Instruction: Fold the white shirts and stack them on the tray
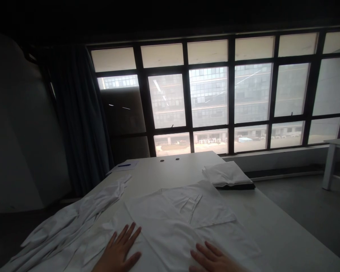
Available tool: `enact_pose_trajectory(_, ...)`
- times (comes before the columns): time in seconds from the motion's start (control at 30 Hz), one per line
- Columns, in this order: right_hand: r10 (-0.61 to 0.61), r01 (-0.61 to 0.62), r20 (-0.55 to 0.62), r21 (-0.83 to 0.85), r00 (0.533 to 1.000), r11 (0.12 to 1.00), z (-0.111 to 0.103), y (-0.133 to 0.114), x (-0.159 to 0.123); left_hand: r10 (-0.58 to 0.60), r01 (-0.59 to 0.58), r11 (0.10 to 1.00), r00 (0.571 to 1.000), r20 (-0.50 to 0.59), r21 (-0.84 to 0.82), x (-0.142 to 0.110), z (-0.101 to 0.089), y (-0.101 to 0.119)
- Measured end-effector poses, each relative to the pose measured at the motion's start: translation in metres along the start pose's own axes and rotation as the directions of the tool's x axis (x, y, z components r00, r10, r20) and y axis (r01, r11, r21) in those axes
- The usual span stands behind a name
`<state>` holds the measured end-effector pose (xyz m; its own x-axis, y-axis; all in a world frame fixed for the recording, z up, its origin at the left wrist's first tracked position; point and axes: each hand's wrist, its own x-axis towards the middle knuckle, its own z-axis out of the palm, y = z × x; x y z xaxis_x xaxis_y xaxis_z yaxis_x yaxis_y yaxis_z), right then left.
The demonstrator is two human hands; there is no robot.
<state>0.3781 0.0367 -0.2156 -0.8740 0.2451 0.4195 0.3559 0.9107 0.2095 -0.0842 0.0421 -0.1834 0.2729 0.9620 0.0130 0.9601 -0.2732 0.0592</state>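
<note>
A white short-sleeved garment (170,219), which looks like a shirt or work coat, lies spread on the white table (283,230). Its neck opening and a sleeve face the far side. My left hand (120,249) rests flat on the cloth's left part, fingers spread. On the lower right of the same garment lies my right hand (212,258), palm down with its fingers stretched out; the frame's bottom edge cuts off part of it. Neither hand grips anything.
Crumpled white cloth (82,215) runs along the table's left side. Folded white garments (226,173) lie on something black at the back right. A blue pen (124,165) rests on paper at the far left. Windows (209,98) stand behind; another table (336,151) is at right.
</note>
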Motion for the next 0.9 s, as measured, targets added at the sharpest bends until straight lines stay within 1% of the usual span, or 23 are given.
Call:
enact_pose_trajectory(0.07,0.04,-0.05,0.081,0.121,0.996,0.991,-0.014,0.007,0.009,-0.006,0.006,1.0,1.0,0.013,-0.004,0.014,-0.004,-0.005)
enact_pose_trajectory(0.1,0.069,-0.095,0.136,0.199,0.988,0.975,-0.024,0.01,0.016,-0.01,0.01,1.0,1.0,0.016,-0.006,0.023,-0.006,-0.007)
enact_pose_trajectory(0.2,0.147,-0.262,0.299,0.393,0.943,0.882,-0.054,0.021,0.037,-0.025,0.025,1.0,1.0,0.011,-0.015,0.049,-0.01,-0.017)
enact_pose_trajectory(0.27,0.185,-0.345,0.361,0.453,0.914,0.822,-0.065,0.028,0.048,-0.034,0.034,0.999,0.999,-0.009,-0.024,0.062,-0.011,-0.023)
enact_pose_trajectory(0.37,0.213,-0.399,0.398,0.476,0.893,0.784,-0.067,0.035,0.054,-0.029,0.027,0.999,0.996,-0.085,-0.024,0.069,-0.016,-0.025)
enact_pose_trajectory(0.43,0.229,-0.411,0.399,0.465,0.888,0.784,-0.062,0.035,0.052,0.013,-0.015,1.0,0.99,-0.14,-0.014,0.064,-0.02,-0.016)
enact_pose_trajectory(0.5,0.265,-0.424,0.379,0.437,0.887,0.793,-0.056,0.033,0.048,0.084,-0.091,0.995,0.985,-0.151,-0.037,0.054,-0.02,0.002)
enact_pose_trajectory(0.57,0.319,-0.436,0.334,0.381,0.887,0.815,-0.047,0.027,0.045,0.184,-0.198,0.976,0.972,-0.148,-0.089,0.042,-0.011,0.026)
enact_pose_trajectory(0.6,0.332,-0.429,0.306,0.342,0.892,0.836,-0.042,0.024,0.044,0.245,-0.264,0.959,0.956,-0.163,-0.102,0.035,-0.002,0.04)
enact_pose_trajectory(0.63,0.324,-0.4,0.271,0.3,0.906,0.866,-0.035,0.02,0.045,0.329,-0.349,0.933,0.926,-0.184,-0.089,0.03,0.009,0.053)
enact_pose_trajectory(0.67,0.294,-0.348,0.226,0.251,0.928,0.903,-0.028,0.016,0.047,0.424,-0.443,0.895,0.88,-0.212,-0.049,0.025,0.021,0.065)
enact_pose_trajectory(0.7,0.242,-0.274,0.172,0.196,0.955,0.942,-0.019,0.012,0.05,0.516,-0.526,0.85,0.828,-0.218,0.012,0.022,0.033,0.076)
enact_pose_trajectory(0.73,0.174,-0.188,0.109,0.134,0.979,0.973,-0.011,0.007,0.054,0.582,-0.581,0.81,0.784,-0.214,0.077,0.019,0.043,0.085)
enact_pose_trajectory(0.77,0.101,-0.104,0.047,0.068,0.994,0.992,-0.002,0.002,0.058,0.615,-0.602,0.788,0.759,-0.211,0.132,0.016,0.051,0.092)
enact_pose_trajectory(0.8,0.034,-0.034,-0.009,0.003,0.999,0.999,0.006,-0.003,0.062,0.63,-0.606,0.777,0.75,-0.202,0.169,0.014,0.054,0.096)
enact_pose_trajectory(0.83,-0.019,0.017,-0.051,-0.05,0.999,0.999,0.013,-0.008,0.066,0.629,-0.603,0.777,0.755,-0.186,0.183,0.011,0.054,0.098)
enact_pose_trajectory(0.9,-0.075,0.065,-0.089,-0.103,0.993,0.993,0.027,-0.015,0.071,0.615,-0.599,0.788,0.779,-0.123,0.141,0.005,0.044,0.097)
